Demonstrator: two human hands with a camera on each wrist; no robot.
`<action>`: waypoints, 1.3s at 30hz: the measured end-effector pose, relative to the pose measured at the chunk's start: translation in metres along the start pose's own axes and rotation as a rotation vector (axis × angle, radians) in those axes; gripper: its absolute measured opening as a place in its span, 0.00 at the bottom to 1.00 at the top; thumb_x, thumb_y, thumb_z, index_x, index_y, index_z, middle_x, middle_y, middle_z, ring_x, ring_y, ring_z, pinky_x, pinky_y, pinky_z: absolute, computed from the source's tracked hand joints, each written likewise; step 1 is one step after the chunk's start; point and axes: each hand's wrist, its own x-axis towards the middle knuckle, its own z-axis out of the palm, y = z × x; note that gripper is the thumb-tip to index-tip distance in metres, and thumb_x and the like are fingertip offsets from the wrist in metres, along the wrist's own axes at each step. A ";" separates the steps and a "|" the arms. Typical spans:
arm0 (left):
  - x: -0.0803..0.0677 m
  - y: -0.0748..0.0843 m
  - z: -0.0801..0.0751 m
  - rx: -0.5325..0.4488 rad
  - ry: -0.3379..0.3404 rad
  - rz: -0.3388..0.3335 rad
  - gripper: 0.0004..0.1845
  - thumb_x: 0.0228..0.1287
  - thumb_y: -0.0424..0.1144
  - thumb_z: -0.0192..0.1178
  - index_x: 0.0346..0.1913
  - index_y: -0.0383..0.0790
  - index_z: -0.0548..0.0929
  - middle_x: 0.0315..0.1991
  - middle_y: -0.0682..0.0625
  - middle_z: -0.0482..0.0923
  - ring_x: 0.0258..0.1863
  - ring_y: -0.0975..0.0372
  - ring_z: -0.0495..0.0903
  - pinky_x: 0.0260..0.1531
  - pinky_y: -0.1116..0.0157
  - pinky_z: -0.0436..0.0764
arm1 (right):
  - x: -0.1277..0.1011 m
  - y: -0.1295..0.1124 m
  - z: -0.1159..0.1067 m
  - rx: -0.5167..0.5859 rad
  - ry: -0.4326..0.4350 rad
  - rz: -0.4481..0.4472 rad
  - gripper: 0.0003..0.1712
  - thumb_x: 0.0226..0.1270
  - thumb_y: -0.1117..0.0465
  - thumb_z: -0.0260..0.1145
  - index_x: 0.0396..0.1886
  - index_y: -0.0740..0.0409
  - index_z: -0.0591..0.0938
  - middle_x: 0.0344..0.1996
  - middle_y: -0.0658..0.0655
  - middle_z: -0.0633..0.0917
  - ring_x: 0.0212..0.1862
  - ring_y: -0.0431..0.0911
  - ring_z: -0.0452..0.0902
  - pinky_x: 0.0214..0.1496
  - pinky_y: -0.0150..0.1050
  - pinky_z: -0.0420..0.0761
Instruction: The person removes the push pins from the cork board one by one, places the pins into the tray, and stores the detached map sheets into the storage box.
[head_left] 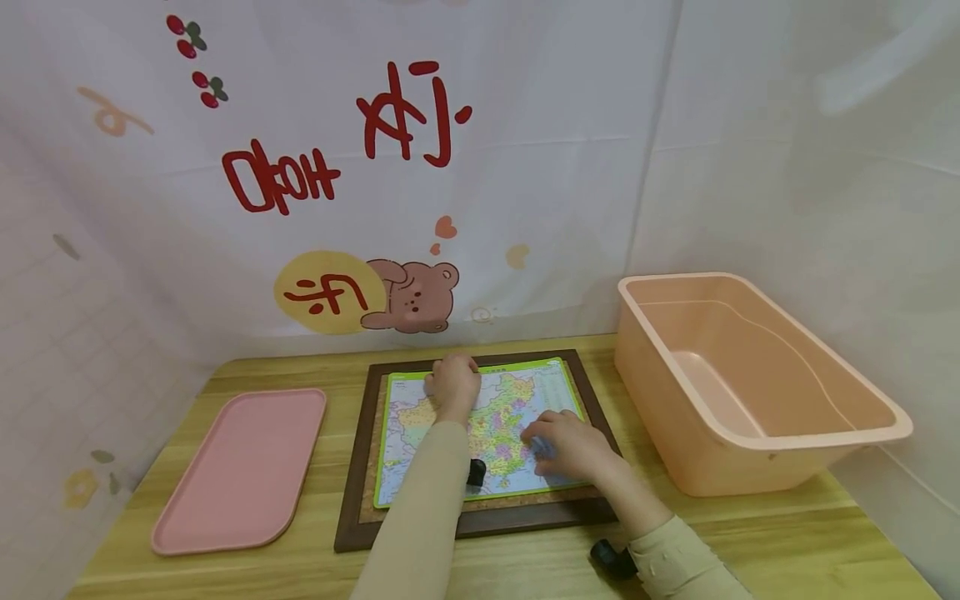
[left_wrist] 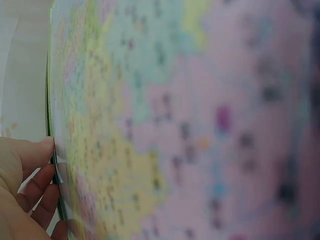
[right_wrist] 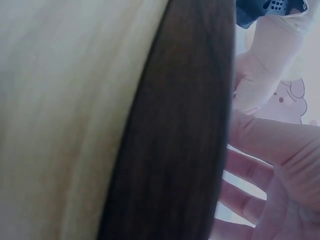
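While the map puzzle (head_left: 487, 429) lies flat in its dark frame (head_left: 352, 492) at the middle of the surface (head_left: 787, 542), my left hand (head_left: 453, 385) curls its fingers (left_wrist: 37, 182) on the map's 11 o'clock edge and my right hand (head_left: 566, 443) rests at 4 o'clock, fingers bent; I cannot tell whether they hold a piece. The pink tray (head_left: 240, 467) at 9 o'clock and the tub (head_left: 757, 379) at 3 o'clock hold nothing, so I judge the work barely begun.

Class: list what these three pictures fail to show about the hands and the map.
- Map lettering: head view, too small; left wrist view, blurred.
- Right hand fingertips: head view, hidden under the hand.
- Left hand grip: head view, hidden by its back.
- Frame: right wrist view, blurred, cut off by edges.
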 end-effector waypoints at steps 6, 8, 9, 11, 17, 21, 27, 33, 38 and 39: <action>0.001 -0.001 0.001 -0.005 0.016 -0.001 0.04 0.65 0.37 0.66 0.32 0.49 0.87 0.38 0.52 0.82 0.45 0.50 0.73 0.48 0.49 0.68 | 0.001 0.000 0.002 -0.012 -0.009 0.015 0.23 0.50 0.56 0.81 0.49 0.46 0.86 0.49 0.50 0.82 0.48 0.54 0.76 0.41 0.52 0.81; 0.002 -0.001 0.002 -0.003 0.017 -0.003 0.05 0.65 0.37 0.66 0.32 0.49 0.87 0.37 0.52 0.82 0.45 0.51 0.73 0.47 0.49 0.68 | 0.001 -0.001 0.002 -0.014 -0.008 0.018 0.23 0.50 0.56 0.81 0.49 0.45 0.86 0.49 0.50 0.82 0.48 0.54 0.76 0.42 0.52 0.81; 0.001 -0.001 0.002 -0.003 0.017 -0.005 0.05 0.65 0.37 0.65 0.31 0.49 0.87 0.37 0.52 0.82 0.45 0.51 0.73 0.48 0.49 0.68 | 0.001 0.000 0.003 -0.014 -0.008 0.018 0.23 0.50 0.56 0.81 0.49 0.45 0.86 0.49 0.50 0.82 0.48 0.54 0.76 0.42 0.52 0.81; 0.002 -0.001 0.002 -0.007 0.020 -0.006 0.06 0.66 0.37 0.65 0.31 0.49 0.87 0.37 0.52 0.82 0.45 0.51 0.73 0.48 0.49 0.68 | 0.001 0.000 0.002 -0.012 -0.005 0.017 0.23 0.50 0.56 0.81 0.49 0.46 0.86 0.49 0.50 0.82 0.48 0.55 0.76 0.42 0.53 0.81; 0.002 -0.001 0.003 -0.024 0.018 -0.019 0.08 0.67 0.37 0.64 0.29 0.49 0.86 0.37 0.51 0.82 0.45 0.50 0.73 0.49 0.48 0.68 | 0.000 -0.002 0.002 0.002 -0.004 0.021 0.23 0.50 0.57 0.81 0.48 0.47 0.86 0.48 0.50 0.82 0.48 0.55 0.76 0.40 0.53 0.81; 0.004 -0.002 0.005 -0.047 0.015 -0.037 0.08 0.66 0.37 0.64 0.29 0.48 0.86 0.37 0.50 0.81 0.45 0.50 0.73 0.50 0.47 0.68 | -0.001 -0.003 0.002 -0.005 0.005 0.016 0.23 0.49 0.57 0.82 0.48 0.47 0.87 0.48 0.50 0.82 0.48 0.55 0.76 0.40 0.52 0.81; 0.006 -0.005 0.009 -0.058 0.020 -0.063 0.08 0.67 0.38 0.64 0.28 0.48 0.85 0.35 0.51 0.81 0.45 0.50 0.73 0.52 0.47 0.68 | 0.000 -0.003 0.003 -0.005 0.008 0.019 0.24 0.49 0.57 0.82 0.48 0.46 0.87 0.48 0.50 0.82 0.48 0.54 0.76 0.39 0.52 0.81; 0.004 -0.005 0.009 -0.091 0.034 -0.077 0.09 0.67 0.38 0.64 0.27 0.48 0.84 0.35 0.51 0.81 0.45 0.49 0.73 0.52 0.45 0.66 | -0.001 -0.002 0.003 -0.012 0.006 0.021 0.24 0.49 0.57 0.82 0.49 0.46 0.86 0.48 0.51 0.82 0.48 0.55 0.76 0.40 0.53 0.81; 0.002 -0.003 0.007 -0.103 0.045 -0.094 0.09 0.67 0.38 0.64 0.26 0.48 0.84 0.36 0.50 0.81 0.46 0.49 0.73 0.54 0.45 0.65 | -0.001 -0.003 0.002 -0.018 0.008 0.019 0.24 0.49 0.56 0.82 0.49 0.46 0.86 0.49 0.51 0.82 0.48 0.54 0.76 0.39 0.51 0.81; 0.002 -0.003 0.008 -0.099 0.047 -0.098 0.10 0.67 0.38 0.64 0.26 0.48 0.84 0.35 0.50 0.81 0.45 0.49 0.73 0.54 0.45 0.65 | -0.001 -0.004 0.002 -0.018 0.008 0.018 0.24 0.49 0.56 0.82 0.49 0.46 0.86 0.49 0.51 0.82 0.48 0.54 0.76 0.39 0.51 0.81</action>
